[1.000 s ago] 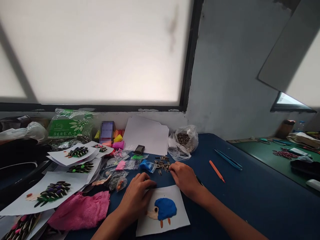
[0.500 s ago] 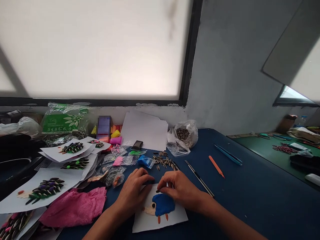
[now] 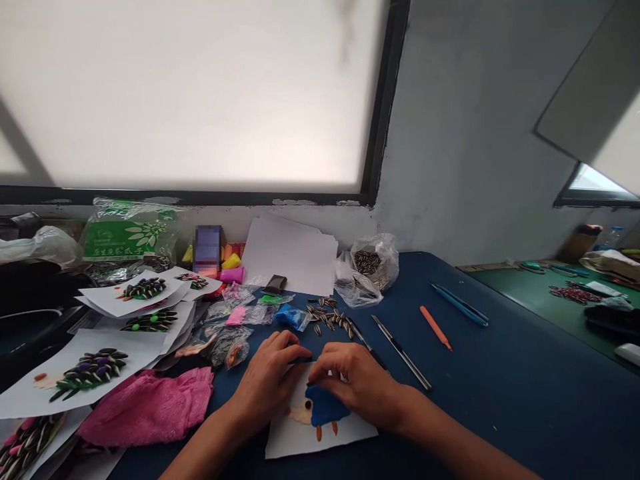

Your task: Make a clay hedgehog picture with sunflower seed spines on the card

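Observation:
A white sheet of paper [image 3: 285,447] lies before me with a clay hedgehog on it: a blue body [image 3: 327,408], a pale snout [image 3: 300,417], a round black eye and two orange legs. Between the thumb and fingers of my right hand [image 3: 353,380] is a small dark sunflower seed [image 3: 309,384], at the upper front edge of the blue clay. My left hand [image 3: 267,373] rests over the paper's upper left edge, thumb and forefinger apart. Loose striped sunflower seeds [image 3: 330,319] lie just beyond my hands.
Beyond the hands are small bags of coloured clay [image 3: 293,318] and a plastic bag of seeds [image 3: 367,263]. Finished seed pictures [image 3: 95,373] and a pink cloth [image 3: 150,407] lie left. On the right are a craft knife [image 3: 403,353], an orange pen [image 3: 436,329] and blue tweezers [image 3: 460,305].
My right hand has moved slightly left and down, bringing the seed to the blue clay's front upper edge. My left hand stays nearly in place; the view has shifted a little.

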Demonstrator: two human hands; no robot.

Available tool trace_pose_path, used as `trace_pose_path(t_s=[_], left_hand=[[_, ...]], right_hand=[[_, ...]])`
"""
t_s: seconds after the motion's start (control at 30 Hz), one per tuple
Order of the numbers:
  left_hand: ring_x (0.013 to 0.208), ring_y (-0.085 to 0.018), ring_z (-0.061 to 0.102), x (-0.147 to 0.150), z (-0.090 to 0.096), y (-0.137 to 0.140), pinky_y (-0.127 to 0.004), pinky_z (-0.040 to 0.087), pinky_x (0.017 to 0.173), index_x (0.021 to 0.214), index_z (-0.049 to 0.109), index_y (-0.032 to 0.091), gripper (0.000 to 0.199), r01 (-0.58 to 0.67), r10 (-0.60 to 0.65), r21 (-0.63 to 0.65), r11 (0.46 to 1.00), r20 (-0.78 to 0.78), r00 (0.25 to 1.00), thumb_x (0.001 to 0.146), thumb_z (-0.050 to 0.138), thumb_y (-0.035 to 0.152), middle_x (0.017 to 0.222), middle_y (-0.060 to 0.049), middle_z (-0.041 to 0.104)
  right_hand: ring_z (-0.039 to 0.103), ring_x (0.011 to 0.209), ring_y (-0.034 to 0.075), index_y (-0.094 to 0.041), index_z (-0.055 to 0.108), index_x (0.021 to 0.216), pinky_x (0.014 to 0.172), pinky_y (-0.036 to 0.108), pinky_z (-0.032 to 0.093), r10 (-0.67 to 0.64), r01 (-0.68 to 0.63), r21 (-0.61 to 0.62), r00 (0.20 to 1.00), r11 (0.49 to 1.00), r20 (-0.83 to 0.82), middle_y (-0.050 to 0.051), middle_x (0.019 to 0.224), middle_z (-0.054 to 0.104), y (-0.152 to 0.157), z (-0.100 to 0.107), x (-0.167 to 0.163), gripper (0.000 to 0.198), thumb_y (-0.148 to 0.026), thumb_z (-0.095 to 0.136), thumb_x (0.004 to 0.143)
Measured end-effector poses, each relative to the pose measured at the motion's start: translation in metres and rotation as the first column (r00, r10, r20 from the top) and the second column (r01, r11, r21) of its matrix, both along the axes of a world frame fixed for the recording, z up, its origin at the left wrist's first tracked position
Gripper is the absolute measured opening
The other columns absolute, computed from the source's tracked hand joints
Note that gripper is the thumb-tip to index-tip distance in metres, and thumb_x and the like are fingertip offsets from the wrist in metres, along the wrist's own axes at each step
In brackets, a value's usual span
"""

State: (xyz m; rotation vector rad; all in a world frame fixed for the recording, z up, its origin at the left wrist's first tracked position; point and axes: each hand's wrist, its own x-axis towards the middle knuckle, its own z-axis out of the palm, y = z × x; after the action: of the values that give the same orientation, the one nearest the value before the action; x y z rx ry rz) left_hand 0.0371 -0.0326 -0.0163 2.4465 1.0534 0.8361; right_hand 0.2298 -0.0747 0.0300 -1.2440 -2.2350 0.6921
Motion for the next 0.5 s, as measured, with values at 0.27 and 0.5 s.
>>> trace_pose_path(t_s=[0.27, 0.5], left_hand=[[0.089, -0.022, 0.056, -0.0004, 0.0007, 0.0004, -0.036, 0.047, 0.078, 0.096, 0.070, 0.020, 0.021, 0.013, -0.013, -0.004, 1.000, -0.006, 1.000, 0.090, 0.050, 0.019, 0.096, -0.007, 0.062], [0.089, -0.023, 0.057, -0.0001, 0.0011, 0.0008, -0.037, 0.047, 0.078, 0.097, 0.071, 0.020, 0.021, 0.010, -0.010, -0.001, 1.000, -0.020, 1.000, 0.090, 0.051, 0.017, 0.095, -0.007, 0.062]], right_hand=[[0.063, 0.077, 0.012, -0.021, 0.076, 0.088, 0.072, 0.019, 0.045, 0.014, -0.015, 0.015, 0.999, 1.000, 0.037, 0.000, 0.084, 0.066, 0.0018, -0.0053, 0.0001, 0.016, -0.010, 0.065, 0.085], [0.061, 0.077, 0.012, -0.020, 0.076, 0.088, 0.070, 0.019, 0.043, 0.013, -0.019, 0.050, 0.993, 0.999, 0.118, 0.001, 0.083, 0.064, 0.0020, -0.0069, -0.0009, 0.014, -0.013, 0.064, 0.087]])
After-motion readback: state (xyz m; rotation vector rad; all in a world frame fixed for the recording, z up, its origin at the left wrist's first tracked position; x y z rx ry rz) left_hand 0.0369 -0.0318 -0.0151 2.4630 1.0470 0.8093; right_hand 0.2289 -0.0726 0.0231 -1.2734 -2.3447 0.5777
